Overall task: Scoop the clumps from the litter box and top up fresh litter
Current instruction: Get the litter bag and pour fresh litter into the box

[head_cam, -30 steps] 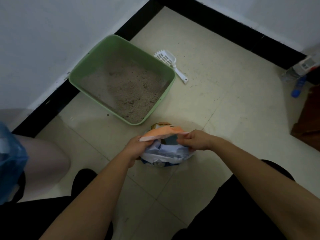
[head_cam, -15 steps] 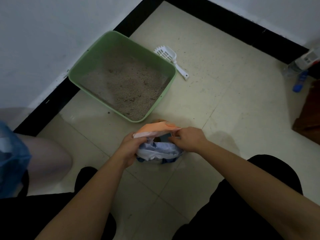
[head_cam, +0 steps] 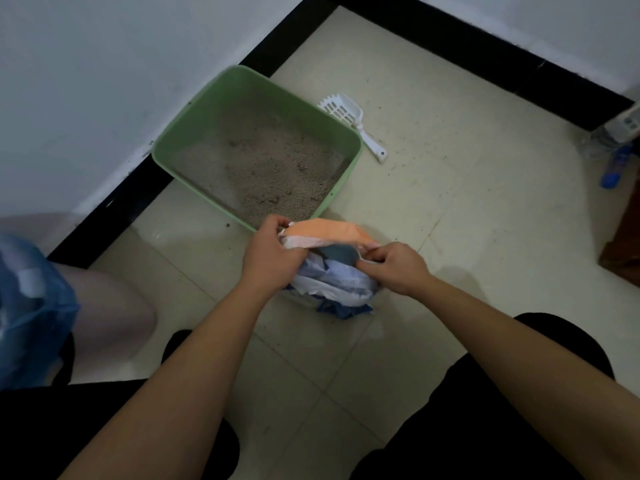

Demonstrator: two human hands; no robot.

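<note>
Where the litter bag sits: the litter bag (head_cam: 332, 277) stands on the floor (head_cam: 450, 209), between the person's knees and the litter box (head_cam: 207, 102). Its far side is just beside the box's near corner; I cannot tell whether they touch.
Left hand: the left hand (head_cam: 270, 251) has its fingers curled round the bag's left top edge, where the orange flap (head_cam: 325, 230) folds over.
Right hand: the right hand (head_cam: 394, 268) pinches the opposite edge of the mouth, thumb and fingers closed on the film.
Bag mouth: drawn partly apart between the two hands. A dark patch shows inside, but the contents are too dim to make out.
Litter box: green, set in against the dark skirting. The grey litter (head_cam: 270, 168) lies uneven, with a few small lumps; whether these are clumps I cannot tell.
Scoop: the white slotted scoop (head_cam: 346, 110) lies on the floor just beside the box's far right side, in neither hand.
Step, as I judge it: opening the bag for the top-up.
How the bag will handle: it is soft, crumpled film, probably slick, with loose granules that put the weight low. It should sag and fold rather than keep a shape.
Where to take hold: one hand at the mouth edge to shape a spout, the other low on the body or under the base. Lifting by the thin top edge alone risks a tear or a sudden spill.
Elsewhere: a blue plastic bag (head_cam: 31, 306) at the left edge, and a bottle (head_cam: 611, 168) far right.
</note>
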